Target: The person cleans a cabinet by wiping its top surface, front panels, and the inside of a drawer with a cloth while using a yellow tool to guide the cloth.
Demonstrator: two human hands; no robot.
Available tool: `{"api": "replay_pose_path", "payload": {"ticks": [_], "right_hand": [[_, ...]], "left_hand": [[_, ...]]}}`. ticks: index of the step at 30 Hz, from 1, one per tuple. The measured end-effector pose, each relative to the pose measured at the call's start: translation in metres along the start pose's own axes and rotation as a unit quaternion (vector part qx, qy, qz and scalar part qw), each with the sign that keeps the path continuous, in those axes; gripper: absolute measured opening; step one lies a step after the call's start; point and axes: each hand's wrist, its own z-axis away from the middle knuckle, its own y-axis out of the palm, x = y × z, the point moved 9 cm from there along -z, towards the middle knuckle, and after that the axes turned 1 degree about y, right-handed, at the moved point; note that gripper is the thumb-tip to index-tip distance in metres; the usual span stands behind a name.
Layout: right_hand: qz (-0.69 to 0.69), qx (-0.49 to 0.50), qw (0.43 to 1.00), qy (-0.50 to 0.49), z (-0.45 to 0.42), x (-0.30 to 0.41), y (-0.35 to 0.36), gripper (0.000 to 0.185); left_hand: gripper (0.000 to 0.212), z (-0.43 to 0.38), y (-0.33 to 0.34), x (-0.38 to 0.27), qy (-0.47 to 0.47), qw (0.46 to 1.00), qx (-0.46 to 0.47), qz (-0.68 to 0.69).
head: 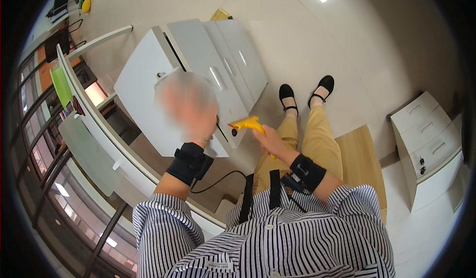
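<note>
My right hand (270,141) grips the handle of a yellow plastic scraper (247,122). The scraper's flat end points left, close to a dark round lock (234,132) on the drawer front of a white cabinet (139,88). Over the cabinet's top is my left hand (199,120), mostly hidden by a blurred patch, so its fingers and anything in them cannot be made out. A pale, ragged edge shows just past that patch, beside a small dark round object (160,74).
Silver handles (217,78) stick out from the cabinet's front. A white-edged desk (111,140) with a translucent panel (87,153) runs along the left. To the right stand a wooden board (359,166) and another drawer cabinet (420,129) with keys (422,161). A cable (223,175) loops below my left wrist.
</note>
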Motion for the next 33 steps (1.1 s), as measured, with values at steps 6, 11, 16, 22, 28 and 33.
{"api": "replay_pose_path", "payload": {"ticks": [6, 11, 16, 22, 28, 33], "right_hand": [[0.186, -0.062, 0.949, -0.247, -0.006, 0.049, -0.008, 0.033], [0.242, 0.020, 0.938, -0.248, 0.000, 0.039, 0.002, 0.027], [0.262, 0.059, 0.928, -0.258, -0.007, 0.049, 0.004, 0.028], [0.270, 0.090, 0.926, -0.249, -0.012, 0.055, 0.008, 0.027], [0.314, 0.086, 0.902, -0.283, -0.005, 0.053, 0.010, 0.024], [0.403, 0.085, 0.855, -0.316, -0.014, 0.067, 0.005, 0.020]], "left_hand": [[0.049, -0.008, -0.013, -0.015, 0.038, 0.997, -0.074, -0.003], [0.051, -0.005, -0.012, -0.012, 0.031, 0.996, -0.080, -0.023], [0.050, -0.007, -0.010, -0.011, 0.044, 0.994, -0.101, -0.005], [0.049, -0.013, -0.016, -0.013, 0.067, 0.995, -0.072, -0.019], [0.045, -0.009, -0.014, -0.011, 0.072, 0.996, -0.046, -0.023], [0.044, -0.006, -0.013, -0.006, 0.057, 0.996, -0.063, -0.003]]}}
